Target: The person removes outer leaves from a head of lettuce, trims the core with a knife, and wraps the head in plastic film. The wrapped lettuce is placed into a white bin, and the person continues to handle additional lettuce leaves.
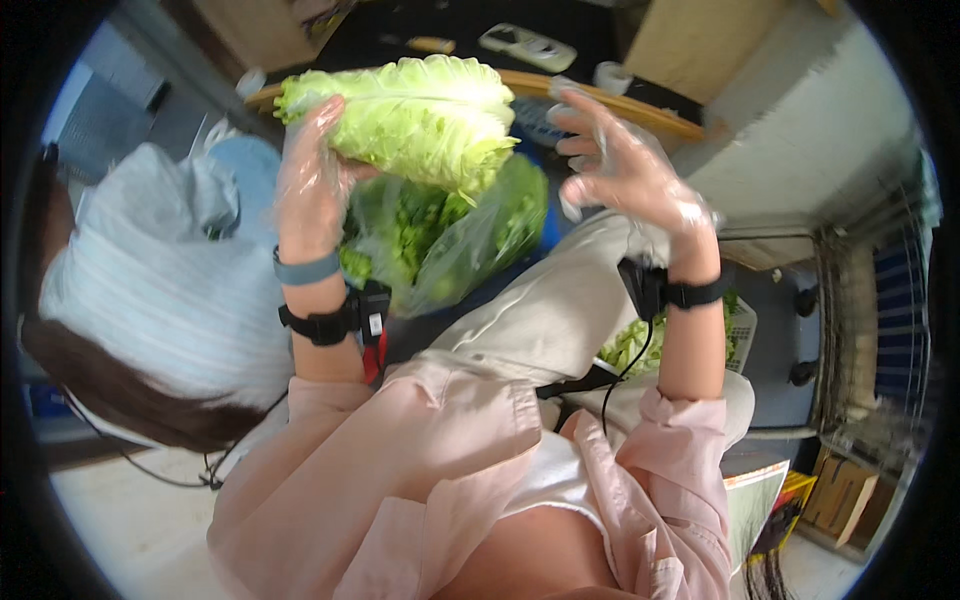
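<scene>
A pale green head of napa cabbage (412,112) lies sideways in the grip of my left hand (311,176), thumb on its near face and fingers underneath. My right hand (619,157) is raised to the right of the cabbage, apart from it, with fingers spread and nothing in them. Both hands wear clear plastic gloves. Below the cabbage, a clear plastic bag (457,262) holds leafy greens (405,232); the cabbage hides part of its upper side.
A person in a light blue striped shirt (172,300) sits close on my left. Beyond the cabbage, a dark table (457,15) bears a phone case (529,46). A white basket (742,334) of cut leaves sits low on the right, near a metal rack (825,315).
</scene>
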`<move>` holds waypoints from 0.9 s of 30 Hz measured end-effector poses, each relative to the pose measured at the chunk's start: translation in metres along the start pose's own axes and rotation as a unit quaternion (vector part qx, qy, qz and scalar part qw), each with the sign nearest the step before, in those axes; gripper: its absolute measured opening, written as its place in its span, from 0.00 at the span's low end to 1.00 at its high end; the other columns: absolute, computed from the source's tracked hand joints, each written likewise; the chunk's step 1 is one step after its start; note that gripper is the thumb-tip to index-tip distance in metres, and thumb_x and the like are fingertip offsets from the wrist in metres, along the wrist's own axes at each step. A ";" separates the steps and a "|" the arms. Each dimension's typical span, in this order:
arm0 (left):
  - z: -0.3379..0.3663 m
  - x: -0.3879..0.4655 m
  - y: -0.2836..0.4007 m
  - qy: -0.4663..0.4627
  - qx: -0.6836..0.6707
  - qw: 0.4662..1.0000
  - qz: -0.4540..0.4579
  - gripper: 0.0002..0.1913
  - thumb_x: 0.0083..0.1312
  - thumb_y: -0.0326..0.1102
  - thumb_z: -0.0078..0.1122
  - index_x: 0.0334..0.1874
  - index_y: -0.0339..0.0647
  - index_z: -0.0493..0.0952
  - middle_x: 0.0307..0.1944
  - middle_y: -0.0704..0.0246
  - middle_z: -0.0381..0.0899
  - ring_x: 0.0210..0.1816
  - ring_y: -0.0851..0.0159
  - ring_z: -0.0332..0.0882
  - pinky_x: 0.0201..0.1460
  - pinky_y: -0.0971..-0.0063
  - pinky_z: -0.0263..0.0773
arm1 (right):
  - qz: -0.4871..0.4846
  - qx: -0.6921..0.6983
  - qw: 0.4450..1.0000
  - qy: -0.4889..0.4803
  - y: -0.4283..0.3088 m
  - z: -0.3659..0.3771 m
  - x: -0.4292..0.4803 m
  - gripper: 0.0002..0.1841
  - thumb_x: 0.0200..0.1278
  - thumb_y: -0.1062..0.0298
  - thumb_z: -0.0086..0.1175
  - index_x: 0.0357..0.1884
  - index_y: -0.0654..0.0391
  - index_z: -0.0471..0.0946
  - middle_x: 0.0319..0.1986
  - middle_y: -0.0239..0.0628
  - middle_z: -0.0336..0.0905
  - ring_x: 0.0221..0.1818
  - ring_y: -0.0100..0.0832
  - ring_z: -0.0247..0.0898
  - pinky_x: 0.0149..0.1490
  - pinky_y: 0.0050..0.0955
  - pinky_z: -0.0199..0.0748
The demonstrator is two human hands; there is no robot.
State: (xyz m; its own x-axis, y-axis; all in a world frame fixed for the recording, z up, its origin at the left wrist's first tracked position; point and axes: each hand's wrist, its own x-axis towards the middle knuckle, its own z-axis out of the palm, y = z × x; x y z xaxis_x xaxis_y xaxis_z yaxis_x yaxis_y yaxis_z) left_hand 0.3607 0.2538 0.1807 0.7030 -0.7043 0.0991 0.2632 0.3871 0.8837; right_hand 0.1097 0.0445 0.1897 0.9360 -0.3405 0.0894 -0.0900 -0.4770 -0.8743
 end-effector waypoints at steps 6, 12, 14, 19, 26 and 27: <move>0.159 -0.012 -0.046 -0.254 -0.185 0.924 -0.219 0.28 0.73 0.53 0.48 0.64 0.36 0.67 0.58 0.53 0.75 0.54 0.48 0.81 0.47 0.42 0.83 | -0.170 -0.042 0.939 0.296 -0.016 -0.020 -0.131 0.71 0.33 0.53 0.81 0.79 0.54 0.43 0.78 0.46 0.40 0.80 0.44 0.34 0.78 0.43 0.42; 0.280 -0.042 -0.121 -0.551 -0.189 0.739 -0.338 0.38 0.72 0.66 0.41 0.67 0.35 0.64 0.62 0.50 0.71 0.59 0.43 0.76 0.59 0.46 0.75 | -0.104 0.237 0.803 0.536 0.001 -0.017 -0.243 0.49 0.58 0.61 0.67 0.77 0.53 0.50 0.71 0.42 0.57 0.72 0.45 0.58 0.70 0.46 0.65; 0.300 -0.048 -0.150 -0.640 -0.171 0.688 -0.297 0.39 0.69 0.64 0.52 0.70 0.37 0.62 0.64 0.54 0.70 0.62 0.47 0.74 0.63 0.54 0.71 | -0.154 0.363 0.741 0.543 0.012 -0.013 -0.272 0.36 0.71 0.54 0.54 0.75 0.53 0.53 0.70 0.44 0.59 0.68 0.46 0.64 0.65 0.52 0.72; 0.346 -0.084 -0.253 -0.661 0.026 0.750 -0.003 0.45 0.60 0.52 0.72 0.73 0.40 0.58 0.68 0.60 0.66 0.68 0.56 0.67 0.70 0.58 0.65 | -0.192 0.494 0.652 0.542 0.045 0.004 -0.307 0.40 0.69 0.46 0.55 0.75 0.54 0.52 0.70 0.47 0.58 0.69 0.50 0.62 0.67 0.53 0.71; 0.317 -0.099 -0.319 -0.514 -0.137 0.728 -0.432 0.35 0.67 0.51 0.64 0.70 0.41 0.63 0.64 0.66 0.73 0.63 0.63 0.73 0.65 0.64 0.71 | 0.252 0.464 0.718 0.454 0.098 0.006 -0.308 0.39 0.67 0.31 0.45 0.66 0.56 0.69 0.55 0.48 0.77 0.56 0.48 0.76 0.54 0.43 0.78; 0.315 -0.099 -0.322 -0.482 -0.156 0.719 -0.475 0.34 0.68 0.52 0.62 0.70 0.41 0.63 0.64 0.66 0.73 0.62 0.63 0.74 0.63 0.64 0.73 | 0.375 0.297 0.759 0.440 0.102 0.000 -0.311 0.37 0.67 0.33 0.47 0.63 0.56 0.71 0.54 0.47 0.78 0.55 0.46 0.77 0.54 0.42 0.78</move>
State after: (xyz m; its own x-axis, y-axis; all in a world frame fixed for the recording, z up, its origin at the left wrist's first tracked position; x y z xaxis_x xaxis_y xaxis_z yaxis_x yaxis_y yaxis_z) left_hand -0.0018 0.0113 0.0307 -0.6379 -0.7661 -0.0783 0.5630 -0.5333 0.6313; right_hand -0.1903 0.1018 0.0728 0.0825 -0.8706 -0.4851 -0.0711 0.4804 -0.8742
